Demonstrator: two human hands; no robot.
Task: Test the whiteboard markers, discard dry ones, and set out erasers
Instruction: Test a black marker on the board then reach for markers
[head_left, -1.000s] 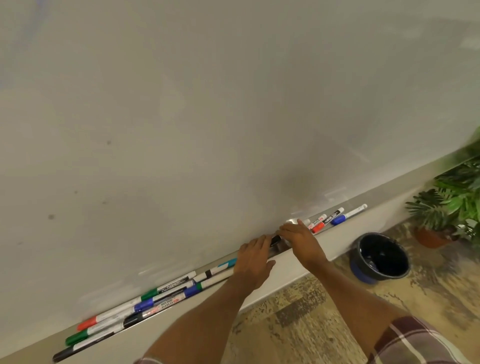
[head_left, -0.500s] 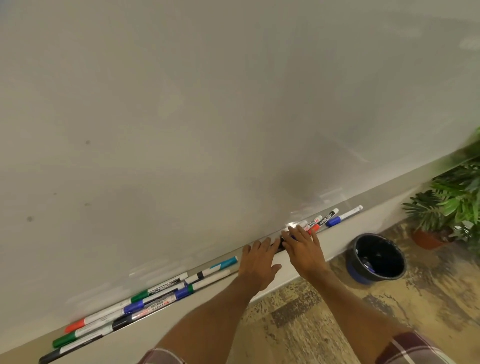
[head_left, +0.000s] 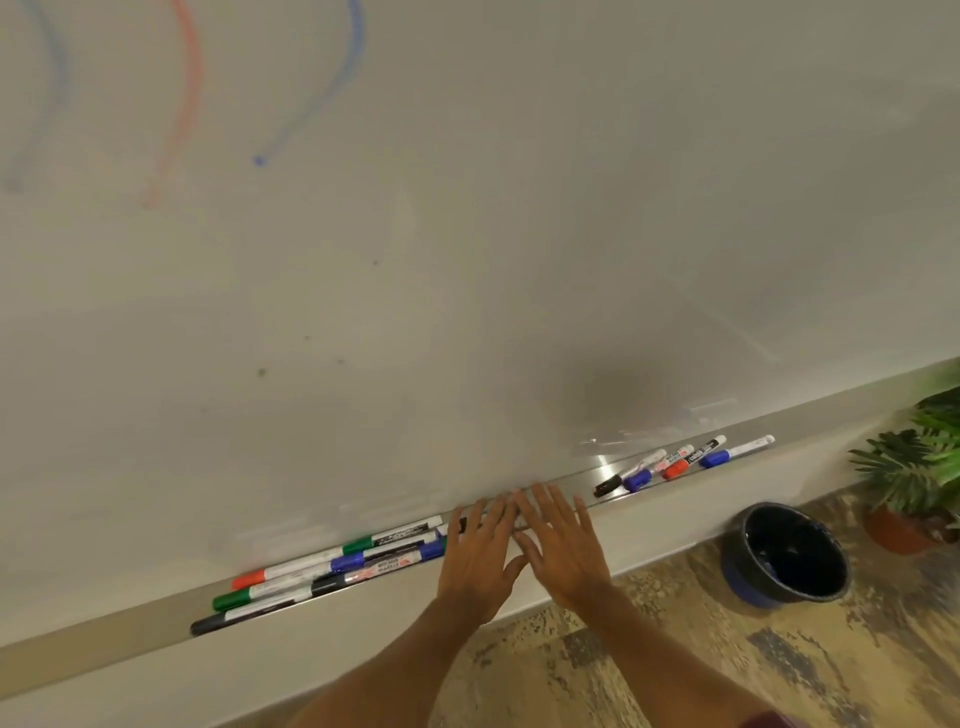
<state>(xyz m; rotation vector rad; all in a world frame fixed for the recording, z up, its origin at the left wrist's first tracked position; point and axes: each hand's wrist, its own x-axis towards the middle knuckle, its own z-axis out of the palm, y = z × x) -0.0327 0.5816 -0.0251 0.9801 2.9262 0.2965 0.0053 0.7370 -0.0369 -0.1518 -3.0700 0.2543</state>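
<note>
Head view: the left hand (head_left: 480, 558) and right hand (head_left: 563, 545) lie side by side over the whiteboard's (head_left: 467, 260) metal tray (head_left: 592, 470). Each grip is spread, fingers straight, holding nothing. One bunch of markers (head_left: 337, 564) lies in the tray left of the hands, and a smaller bunch (head_left: 675, 462) lies to the right. Blue and red strokes (head_left: 187, 104) mark the board. A dark bin (head_left: 737, 577) stands on the floor near a potted plant (head_left: 914, 457).

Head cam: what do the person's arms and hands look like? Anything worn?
The left hand and right hand are bare: no gloves, watch or wristband visible. Both forearms are uncovered. Only a sliver of dark reddish sleeve shows at the bottom edge by the right arm; pattern unreadable.
</note>
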